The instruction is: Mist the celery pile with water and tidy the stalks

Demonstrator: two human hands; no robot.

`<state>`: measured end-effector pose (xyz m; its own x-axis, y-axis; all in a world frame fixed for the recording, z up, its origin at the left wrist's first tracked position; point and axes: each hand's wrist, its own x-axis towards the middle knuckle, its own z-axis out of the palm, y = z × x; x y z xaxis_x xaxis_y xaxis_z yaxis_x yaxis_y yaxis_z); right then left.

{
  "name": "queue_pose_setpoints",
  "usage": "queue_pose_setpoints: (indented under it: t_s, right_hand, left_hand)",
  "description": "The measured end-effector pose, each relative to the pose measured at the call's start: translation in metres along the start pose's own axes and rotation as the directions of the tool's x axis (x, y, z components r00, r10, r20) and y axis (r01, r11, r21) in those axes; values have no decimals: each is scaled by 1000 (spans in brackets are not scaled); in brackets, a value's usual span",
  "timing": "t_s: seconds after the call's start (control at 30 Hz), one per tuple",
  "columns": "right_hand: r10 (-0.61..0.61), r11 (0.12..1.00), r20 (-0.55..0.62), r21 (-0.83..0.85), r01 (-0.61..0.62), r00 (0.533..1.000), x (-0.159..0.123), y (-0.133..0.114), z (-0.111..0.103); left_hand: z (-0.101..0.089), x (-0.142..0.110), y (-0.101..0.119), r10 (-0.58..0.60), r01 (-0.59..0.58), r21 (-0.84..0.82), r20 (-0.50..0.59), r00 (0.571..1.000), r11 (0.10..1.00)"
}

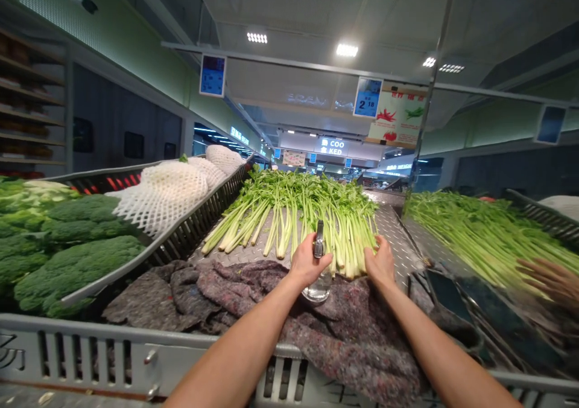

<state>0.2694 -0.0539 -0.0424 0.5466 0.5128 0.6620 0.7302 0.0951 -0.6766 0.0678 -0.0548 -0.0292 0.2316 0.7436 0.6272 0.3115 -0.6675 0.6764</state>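
Observation:
My left hand [306, 261] is wrapped round a clear spray bottle [317, 291] with a dark trigger head, which stands up above the thumb. Leafy celery [289, 206] lies in a wide row ahead, pale stalk ends towards me and leaves at the far side. At the row's right end, my right hand [381, 262] has its thumb and curled fingers at the outermost stalks. Its fingertips are partly hidden, but it looks closed on the celery. A crumpled grey-purple cloth [253, 287] spreads beneath both forearms, its lower part draped over the crate's front edge.
A grey plastic crate [136, 350] borders the front. On the left, a dark slatted divider [181, 230] separates broccoli [81, 263] and white foam-netted produce [165, 188]. A mirrored panel [474, 239] at right reflects the celery and a hand. Price signs [367, 97] hang overhead.

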Motion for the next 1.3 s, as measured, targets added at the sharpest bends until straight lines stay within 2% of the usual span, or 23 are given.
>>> queue_pose_setpoints:
  t_s: [0.17,0.33,0.4,0.47,0.5,0.53,0.6,0.67,0.7,0.77,0.93,1.0,1.07,1.13,1.23,1.3]
  right_hand:
    - [-12,1000,16,-17,12,1000,-4,-5,0]
    - [-37,998,-3,43,37,999,-7,-11,-1]
    - [-70,985,6,158,68,998,-11,-21,-2]
    - [-163,923,78,365,123,984,-19,-36,-2]
    - [-242,864,147,482,144,959,-25,-44,-2]
    - [-338,802,221,576,158,915,-31,-52,-2]
    - [-488,728,349,669,152,800,-46,-67,-3]
    - [-567,722,454,675,150,688,-59,-75,-3]
    - [-570,734,479,662,152,668,-64,-77,-2]
    - [-530,759,493,638,127,690,-69,-77,3]
    - [-281,791,445,609,-57,850,-55,-65,11]
    - [-133,816,395,564,-126,909,-43,-61,7]
    - [11,813,304,552,-186,953,-32,-57,-1]
    - [102,798,207,567,-204,973,-24,-51,-10]
    - [136,822,170,531,-206,976,-16,-37,-19]
    - [167,845,181,480,-236,969,-13,-28,-19]
  left_hand:
    - [-4,-1,5,14,-15,39,25,1000,999]
    - [2,-7,6,47,-48,15,75,996,999]
    - [5,-8,7,37,-36,-13,61,997,999]
    - [6,-7,7,12,-11,-40,12,1000,999]
    - [6,-6,8,-1,0,-59,-20,1000,998]
    - [5,-5,8,-13,9,-86,-51,999,996]
    - [3,-2,8,-48,31,-154,-108,993,988]
    - [3,1,6,-87,56,-216,-134,987,975]
    - [4,1,5,-96,63,-240,-127,987,969]
    - [8,2,3,-87,63,-277,-76,993,959]
    - [23,-3,4,-6,72,-380,171,985,922]
    - [20,-3,3,28,33,-335,175,984,942]
    - [11,1,-1,44,-30,-203,67,997,979]
    - [-4,8,-10,54,-56,-23,-102,993,998]
    - [-26,18,-29,37,21,169,-334,942,985]
    - [-37,20,-40,70,31,253,-380,922,967]
